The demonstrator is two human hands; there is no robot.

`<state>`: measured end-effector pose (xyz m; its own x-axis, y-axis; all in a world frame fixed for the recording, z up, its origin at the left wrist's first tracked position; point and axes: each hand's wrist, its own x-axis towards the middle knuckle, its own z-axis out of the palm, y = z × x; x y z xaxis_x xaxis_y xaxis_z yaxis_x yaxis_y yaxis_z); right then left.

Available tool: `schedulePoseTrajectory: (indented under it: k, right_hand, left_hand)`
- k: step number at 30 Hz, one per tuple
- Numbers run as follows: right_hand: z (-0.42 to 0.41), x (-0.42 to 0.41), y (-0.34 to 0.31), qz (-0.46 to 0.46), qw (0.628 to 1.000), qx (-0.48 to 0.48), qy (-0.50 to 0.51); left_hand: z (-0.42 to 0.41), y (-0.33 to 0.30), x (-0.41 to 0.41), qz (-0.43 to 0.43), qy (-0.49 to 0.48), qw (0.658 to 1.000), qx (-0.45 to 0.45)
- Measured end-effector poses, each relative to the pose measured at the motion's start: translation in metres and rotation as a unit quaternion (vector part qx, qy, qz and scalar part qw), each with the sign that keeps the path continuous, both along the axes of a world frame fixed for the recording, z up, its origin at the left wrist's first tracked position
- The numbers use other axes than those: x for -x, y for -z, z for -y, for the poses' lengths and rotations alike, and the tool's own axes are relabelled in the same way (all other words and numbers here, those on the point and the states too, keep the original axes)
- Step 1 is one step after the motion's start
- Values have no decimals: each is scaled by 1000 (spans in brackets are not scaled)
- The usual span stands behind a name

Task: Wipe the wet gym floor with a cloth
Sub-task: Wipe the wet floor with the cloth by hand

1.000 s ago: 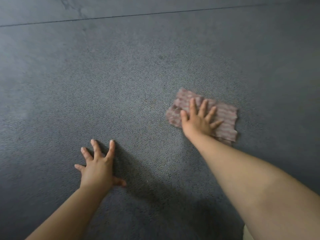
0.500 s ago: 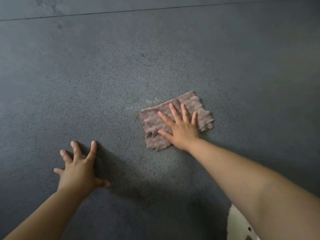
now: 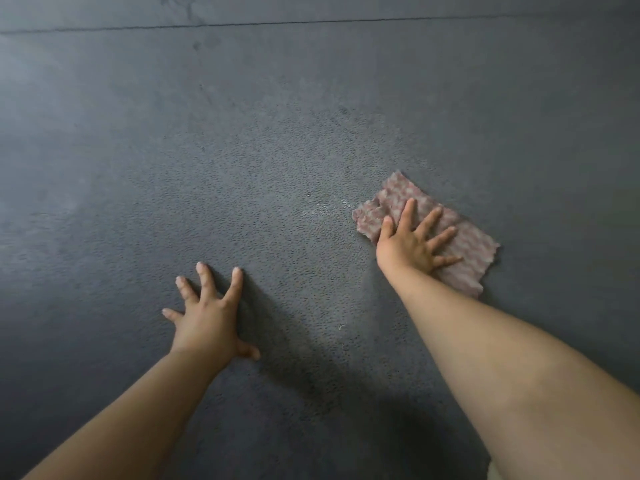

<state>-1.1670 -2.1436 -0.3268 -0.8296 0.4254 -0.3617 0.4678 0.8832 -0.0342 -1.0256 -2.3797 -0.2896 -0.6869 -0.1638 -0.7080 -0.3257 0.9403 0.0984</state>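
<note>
The cloth (image 3: 460,237) sits right of the damp patch on the floor (image 3: 277,150), pinned under the right hand (image 3: 408,245), fingers spread flat. Left hand (image 3: 207,317) is splayed on bare floor, holding nothing. Thin, limp rag, probably bunches easily, so press mid-cloth.

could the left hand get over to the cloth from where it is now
Probably yes. The left hand is planted flat on the floor with fingers spread, and only bare floor lies between it and the cloth. The right hand already presses on the cloth, leaving its left edge uncovered.
</note>
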Motion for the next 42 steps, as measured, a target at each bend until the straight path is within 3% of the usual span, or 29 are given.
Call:
schedulePoseTrajectory:
  k: [4, 7, 11, 14, 15, 17, 19, 21, 24, 27, 30, 33, 35, 37, 39, 40, 42]
  right_hand:
    - [65, -28, -3, 16, 968, 6, -249]
    - [96, -78, 2, 8, 901, 21, -434]
    - [100, -149, 4, 16, 804, 34, -594]
    - [79, -163, 6, 8, 720, 13, -694]
    - [74, -156, 5, 9, 713, 7, -701]
    - [71, -133, -1, 20, 765, -19, -643]
    - [77, -108, -3, 57, 861, -38, -504]
    - [101, -88, -6, 63, 931, -31, -358]
    - [156, -68, -8, 46, 971, 0, -233]
    - [217, -72, -5, 40, 948, -1, -314]
    - [271, -121, -7, 31, 867, 35, -496]
    - [286, -169, -10, 49, 773, 46, -631]
    - [277, -166, -14, 62, 741, 33, -668]
    - [260, -149, -19, 65, 754, 41, -652]
    - [241, -134, -25, 46, 808, 93, -580]
    - [233, -131, -27, 26, 833, 120, -539]
    - [220, -127, -30, -25, 870, 145, -471]
  left_hand:
    - [3, -2, 1, 3, -7, 999, -33]
    - [21, -4, -3, -53, -39, 994, -82]
    - [60, -10, -20, -119, -52, 983, -131]
    - [83, -9, -44, -93, -42, 992, -74]
    - [88, -9, -52, -73, -39, 996, -29]
    - [97, -12, -68, -26, -61, 997, 35]
    - [104, -14, -83, 2, -123, 991, 55]
    - [110, -12, -96, 9, -206, 977, 46]
    - [113, -4, -106, -4, -249, 968, 17]
    - [116, -3, -107, -17, -243, 970, 12]
    - [121, -5, -112, -55, -275, 960, -1]
    - [139, -10, -122, -163, -350, 922, 36]
    - [149, -12, -127, -238, -418, 875, 45]
    - [151, -12, -124, -304, -467, 829, 45]
    - [143, -10, -112, -372, -440, 814, 74]
    - [135, -9, -104, -391, -392, 829, 78]
    - [115, -8, -84, -359, -251, 898, 53]
